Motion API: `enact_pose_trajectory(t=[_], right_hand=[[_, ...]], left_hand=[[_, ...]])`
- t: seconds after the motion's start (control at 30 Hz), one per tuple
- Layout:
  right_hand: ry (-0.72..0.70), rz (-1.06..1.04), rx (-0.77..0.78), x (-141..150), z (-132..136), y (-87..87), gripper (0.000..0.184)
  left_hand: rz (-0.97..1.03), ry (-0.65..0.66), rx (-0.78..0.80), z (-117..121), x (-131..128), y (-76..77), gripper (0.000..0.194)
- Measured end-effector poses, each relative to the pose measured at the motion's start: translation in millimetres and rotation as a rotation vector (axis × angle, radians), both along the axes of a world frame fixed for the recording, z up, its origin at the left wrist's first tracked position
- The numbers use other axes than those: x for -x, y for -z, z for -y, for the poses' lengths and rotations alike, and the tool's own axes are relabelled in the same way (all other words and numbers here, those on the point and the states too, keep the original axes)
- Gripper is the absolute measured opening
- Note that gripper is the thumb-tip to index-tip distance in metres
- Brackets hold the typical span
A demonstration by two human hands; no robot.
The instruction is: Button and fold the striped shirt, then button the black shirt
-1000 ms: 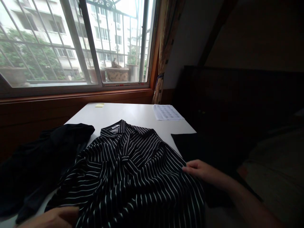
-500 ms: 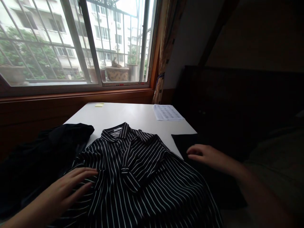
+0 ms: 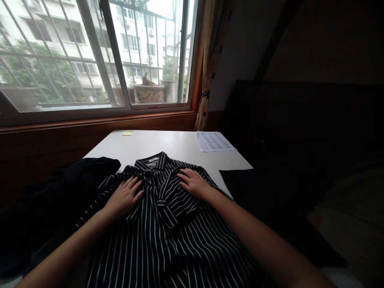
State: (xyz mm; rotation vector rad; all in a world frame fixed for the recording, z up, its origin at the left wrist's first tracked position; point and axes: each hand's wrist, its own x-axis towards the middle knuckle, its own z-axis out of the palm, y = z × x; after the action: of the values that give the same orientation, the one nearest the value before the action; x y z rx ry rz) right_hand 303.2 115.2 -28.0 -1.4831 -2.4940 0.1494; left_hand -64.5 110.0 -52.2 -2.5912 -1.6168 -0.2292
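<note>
A black shirt with white stripes (image 3: pixel 150 232) lies front up on the white table, its collar pointing toward the window. One sleeve (image 3: pixel 172 196) is folded across its chest, cuff downward. My left hand (image 3: pixel 126 194) rests on the upper chest at the left, fingers spread on the cloth. On the folded sleeve near the right shoulder, my right hand (image 3: pixel 195 183) lies with its fingers stretched out. The other sleeve (image 3: pixel 97 202) trails out to the left beneath my left forearm.
Dark bunched clothing (image 3: pixel 60 196) is heaped at the left. A flat dark cloth (image 3: pixel 258 200) hangs over the table's right side. Printed sheets (image 3: pixel 214 142) and a yellow sticky note (image 3: pixel 127 133) lie on the white table (image 3: pixel 162 140), below a barred window (image 3: pixel 120 60).
My right hand has come left from above the dark cloth onto the folded sleeve. My left hand has moved up and right to the chest, and the left sleeve now stretches outward.
</note>
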Motion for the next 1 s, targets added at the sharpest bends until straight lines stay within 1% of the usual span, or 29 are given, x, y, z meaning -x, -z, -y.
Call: enact_pose_trajectory(t=[0.07,0.17,0.23,0.3,0.4,0.5,0.57,0.6,0.67,0.7,0.73,0.77,0.83,0.87,0.9,0.97,1.0], right_hand=[[0.088,0.009,-0.013,-17,-7,4.6,0.051],[0.185,0.024,-0.028,-44,-15,7.5,0.050],[0.227,0.032,-0.037,-56,-18,8.4,0.049],[0.258,0.036,-0.051,-61,-19,8.8,0.049],[0.295,0.026,-0.084,-57,-19,6.5,0.047],[0.322,-0.003,-0.144,-47,-13,-2.3,0.045],[0.323,-0.027,-0.188,-39,-2,-12.0,0.044],[0.317,-0.039,-0.205,-35,6,-17.6,0.044],[0.288,-0.059,-0.225,-27,31,-28.8,0.039],[0.262,-0.069,-0.222,-24,46,-34.0,0.035],[0.222,-0.080,-0.211,-21,63,-38.5,0.029],[0.136,-0.102,-0.163,-19,80,-42.3,0.023],[0.029,-0.111,-0.038,-19,114,-47.2,0.017],[0.002,-0.099,0.038,-20,129,-48.4,0.018],[-0.008,-0.085,0.108,-24,142,-48.8,0.023],[0.012,-0.060,0.211,-35,162,-48.3,0.037],[0.029,-0.054,0.251,-42,169,-47.7,0.042]], left_hand=[[-0.001,0.022,0.028,-22,2,-2.1,0.059],[-0.015,0.092,0.066,-54,-3,-6.7,0.057],[-0.028,0.127,0.074,-73,-11,-9.8,0.056],[-0.042,0.145,0.073,-87,-18,-13.0,0.055],[-0.072,0.140,0.061,-98,-25,-19.2,0.052],[-0.089,0.116,0.017,-95,-25,-27.9,0.052],[-0.086,0.130,-0.047,-84,-24,-34.7,0.053],[-0.073,0.154,-0.091,-75,-23,-38.2,0.053],[-0.016,0.239,-0.173,-48,-24,-45.3,0.049],[0.033,0.289,-0.187,-31,-25,-49.1,0.045],[0.077,0.348,-0.157,-11,-26,-53.0,0.041],[0.114,0.409,-0.089,10,-27,-57.2,0.036],[0.141,0.528,0.121,54,-30,-65.9,0.028],[0.134,0.573,0.226,75,-30,-70.2,0.026],[0.137,0.601,0.291,94,-28,-74.4,0.026],[0.123,0.597,0.357,124,-22,-81.1,0.024],[0.128,0.576,0.357,136,-17,-83.1,0.022]])
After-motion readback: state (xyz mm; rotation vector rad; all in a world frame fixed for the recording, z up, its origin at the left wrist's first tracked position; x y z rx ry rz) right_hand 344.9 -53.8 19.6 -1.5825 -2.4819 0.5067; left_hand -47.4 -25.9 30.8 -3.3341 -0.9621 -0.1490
